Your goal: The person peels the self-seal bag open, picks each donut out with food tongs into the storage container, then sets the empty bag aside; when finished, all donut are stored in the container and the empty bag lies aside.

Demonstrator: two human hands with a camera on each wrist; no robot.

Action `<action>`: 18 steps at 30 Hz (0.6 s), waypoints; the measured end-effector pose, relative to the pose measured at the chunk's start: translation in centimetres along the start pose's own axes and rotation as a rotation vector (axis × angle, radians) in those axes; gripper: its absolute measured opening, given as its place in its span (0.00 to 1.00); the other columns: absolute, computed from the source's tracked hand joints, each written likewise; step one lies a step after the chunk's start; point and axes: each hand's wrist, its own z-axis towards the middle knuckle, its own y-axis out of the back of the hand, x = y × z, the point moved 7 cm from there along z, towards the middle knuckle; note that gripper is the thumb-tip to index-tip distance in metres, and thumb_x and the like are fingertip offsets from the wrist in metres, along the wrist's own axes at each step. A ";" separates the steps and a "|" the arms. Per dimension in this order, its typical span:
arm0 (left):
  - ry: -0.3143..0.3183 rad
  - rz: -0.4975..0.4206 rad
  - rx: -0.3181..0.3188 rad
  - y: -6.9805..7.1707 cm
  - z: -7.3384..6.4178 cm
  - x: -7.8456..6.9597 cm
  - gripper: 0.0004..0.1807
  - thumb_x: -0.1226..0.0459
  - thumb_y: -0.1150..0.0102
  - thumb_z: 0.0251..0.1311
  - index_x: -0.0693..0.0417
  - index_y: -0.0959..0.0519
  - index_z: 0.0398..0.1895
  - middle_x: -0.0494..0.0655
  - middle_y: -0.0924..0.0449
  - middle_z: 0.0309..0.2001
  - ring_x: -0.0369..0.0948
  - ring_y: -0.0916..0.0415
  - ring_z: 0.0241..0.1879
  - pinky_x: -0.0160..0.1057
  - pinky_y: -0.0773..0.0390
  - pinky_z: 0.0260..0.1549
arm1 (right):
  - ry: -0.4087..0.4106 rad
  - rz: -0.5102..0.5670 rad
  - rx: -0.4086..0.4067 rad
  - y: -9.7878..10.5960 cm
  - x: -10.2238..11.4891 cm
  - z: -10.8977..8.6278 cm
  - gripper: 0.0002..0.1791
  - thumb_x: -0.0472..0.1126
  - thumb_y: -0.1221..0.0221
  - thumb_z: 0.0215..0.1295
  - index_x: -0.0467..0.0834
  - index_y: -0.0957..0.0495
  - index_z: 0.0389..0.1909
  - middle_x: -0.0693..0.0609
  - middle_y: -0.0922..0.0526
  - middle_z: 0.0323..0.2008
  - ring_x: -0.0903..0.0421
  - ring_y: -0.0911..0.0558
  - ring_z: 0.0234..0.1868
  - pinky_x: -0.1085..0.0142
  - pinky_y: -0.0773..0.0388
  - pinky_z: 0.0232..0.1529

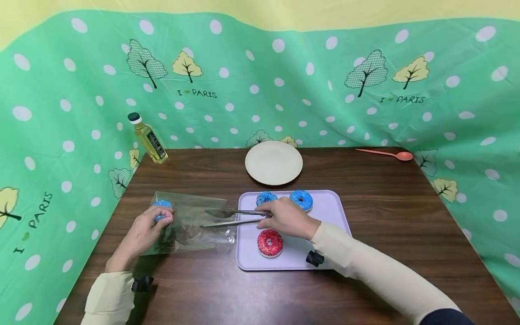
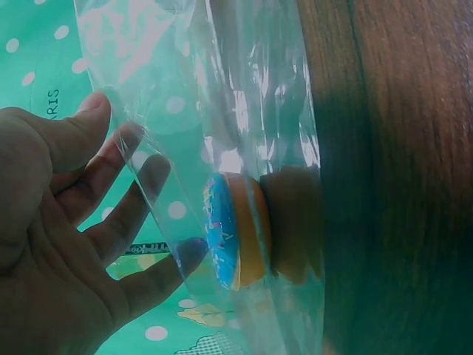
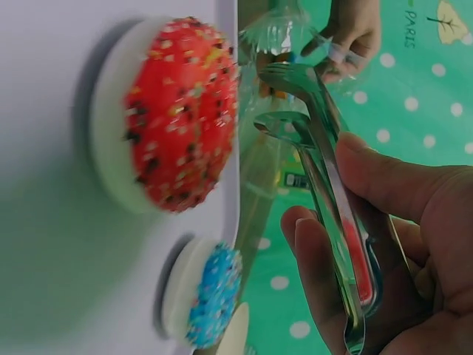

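Observation:
My left hand [image 1: 140, 232] holds a clear plastic bag [image 1: 191, 216] at its left end, with film between the thumb and fingers in the left wrist view. Inside the bag, a blue-iced donut [image 2: 238, 231] stands on edge. My right hand [image 1: 286, 216] grips metal tongs [image 1: 235, 212] over a lilac tray [image 1: 331, 253]. The tongs' two arms are apart and point left, overlapping the bag in the head view; nothing is between their tips. On the tray below that hand lies a red-iced donut [image 1: 270, 243]. Two blue donuts [image 1: 301, 200] lie toward the tray's back.
Behind the tray sits a round cream plate [image 1: 274, 162]. A bottle of yellow liquid [image 1: 151, 140] stands at the back left corner, and a coral spoon [image 1: 402, 156] lies at the back right. Patterned green cloth [image 1: 243, 67] encloses the wooden table [image 1: 390, 234].

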 end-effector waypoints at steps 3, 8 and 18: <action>-0.001 -0.001 -0.001 0.0 0.0 -0.1 0.05 0.64 0.42 0.72 0.51 0.22 0.35 0.51 0.20 0.50 0.51 0.23 0.52 0.43 0.26 0.44 | 0.009 0.001 0.001 -0.2 0.5 0.8 0.21 0.44 0.27 0.60 0.40 0.15 0.52 0.49 0.12 0.43 0.60 0.20 0.32 0.66 0.25 0.31; -0.010 -0.003 -0.003 -0.1 0.2 -0.4 0.05 0.65 0.42 0.72 0.51 0.22 0.34 0.50 0.20 0.50 0.52 0.23 0.52 0.45 0.26 0.44 | 0.026 0.009 -0.012 -0.6 0.6 2.1 0.19 0.44 0.28 0.60 0.41 0.14 0.51 0.50 0.12 0.43 0.60 0.19 0.36 0.65 0.23 0.37; 0.000 -0.010 -0.005 -0.1 0.4 -0.7 0.07 0.64 0.44 0.73 0.52 0.23 0.34 0.50 0.20 0.51 0.51 0.23 0.53 0.45 0.26 0.44 | 0.049 -0.029 0.000 -2.4 1.2 3.9 0.23 0.46 0.28 0.60 0.41 0.16 0.54 0.49 0.13 0.48 0.57 0.17 0.40 0.59 0.23 0.45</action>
